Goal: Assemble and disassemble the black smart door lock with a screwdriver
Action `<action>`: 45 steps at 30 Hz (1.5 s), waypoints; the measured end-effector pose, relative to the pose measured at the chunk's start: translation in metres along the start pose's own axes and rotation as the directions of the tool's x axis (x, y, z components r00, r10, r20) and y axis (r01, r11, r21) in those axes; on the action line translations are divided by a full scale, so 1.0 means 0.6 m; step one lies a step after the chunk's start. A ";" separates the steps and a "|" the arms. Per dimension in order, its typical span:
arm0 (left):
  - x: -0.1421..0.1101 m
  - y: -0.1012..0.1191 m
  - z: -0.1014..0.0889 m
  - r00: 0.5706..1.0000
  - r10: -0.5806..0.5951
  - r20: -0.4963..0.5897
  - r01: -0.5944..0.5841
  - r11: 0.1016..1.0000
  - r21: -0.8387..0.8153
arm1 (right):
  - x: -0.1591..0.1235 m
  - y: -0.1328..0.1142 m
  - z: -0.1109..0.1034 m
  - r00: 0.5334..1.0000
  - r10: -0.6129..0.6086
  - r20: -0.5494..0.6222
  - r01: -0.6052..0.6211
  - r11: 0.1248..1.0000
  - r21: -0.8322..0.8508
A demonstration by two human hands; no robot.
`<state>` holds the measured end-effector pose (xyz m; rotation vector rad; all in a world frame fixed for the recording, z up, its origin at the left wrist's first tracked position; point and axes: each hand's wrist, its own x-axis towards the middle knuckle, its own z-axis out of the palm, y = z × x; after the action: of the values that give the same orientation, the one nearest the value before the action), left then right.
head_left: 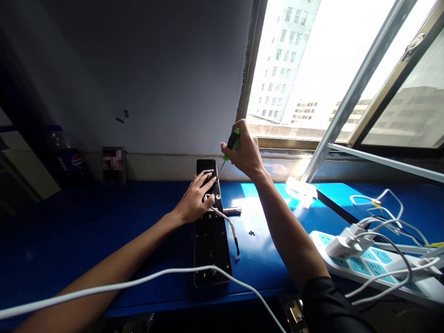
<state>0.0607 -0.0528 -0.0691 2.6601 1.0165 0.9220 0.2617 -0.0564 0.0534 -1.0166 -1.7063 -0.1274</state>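
A long black panel-like device point(211, 240) lies lengthwise on the blue table, with small holes and fittings along its face. My left hand point(193, 200) rests flat on its upper part, fingers spread. In my right hand point(248, 150) is a screwdriver with a green and black handle point(233, 140). Its shaft slants down to the device's right edge, close to my left fingertips; the exact contact point is too small to tell. A whitish cable point(229, 220) with a dark end runs from under my left hand over the device's edge. Small dark screws point(251, 233) lie to the right.
The blue table point(152, 240) backs onto a wall and window. A white power strip point(364, 273) with plugs and cords sits at right, near a metal frame point(333, 125). Another white cable point(166, 273) crosses the foreground. A bottle point(71, 159) stands far left; white paper point(301, 191) lies back right.
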 end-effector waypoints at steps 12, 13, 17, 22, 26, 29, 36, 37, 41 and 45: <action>0.002 -0.003 0.000 0.999 -0.014 0.033 0.013 1.000 0.021 | 0.001 0.002 0.000 1.000 0.011 0.013 -0.011 1.000 0.021; 0.001 -0.003 0.000 0.999 -0.016 0.034 0.015 1.000 0.021 | 0.001 0.002 0.000 1.000 0.014 0.015 -0.014 1.000 0.023; 0.000 -0.002 0.000 0.999 -0.017 0.028 0.017 1.000 0.015 | 0.001 0.001 -0.010 0.994 -0.033 0.101 0.031 0.999 0.025; 0.000 -0.001 -0.001 1.000 -0.017 0.022 0.016 1.000 0.009 | 0.002 0.003 -0.025 0.973 -0.133 0.188 0.133 0.991 0.009; 0.000 0.000 -0.001 0.999 -0.026 0.026 0.026 1.000 0.007 | 0.004 0.002 -0.029 0.976 -0.147 0.162 0.145 0.989 0.024; 0.000 0.000 -0.001 0.999 -0.024 0.032 0.024 1.000 0.007 | 0.004 -0.002 -0.032 0.959 -0.168 0.229 0.154 0.985 0.075; 0.001 0.001 -0.002 0.999 -0.026 0.027 0.026 1.000 0.000 | 0.005 0.000 -0.031 0.974 -0.164 0.154 0.161 0.986 0.035; 0.000 0.001 -0.002 0.999 -0.025 0.029 0.025 1.000 0.000 | 0.005 0.001 -0.031 0.971 -0.174 0.163 0.170 0.985 0.033; 0.000 0.000 -0.001 1.000 -0.020 0.019 0.020 1.000 -0.004 | 0.004 0.004 -0.030 0.965 -0.189 0.180 0.191 0.982 0.005; 0.000 -0.003 0.002 1.000 -0.013 0.007 0.013 1.000 -0.005 | 0.003 0.003 -0.028 0.961 -0.194 0.198 0.190 0.981 0.039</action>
<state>0.0602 -0.0512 -0.0705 2.6472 1.0275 0.9107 0.2753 -0.0636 0.0611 -0.8709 -1.9871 -0.1366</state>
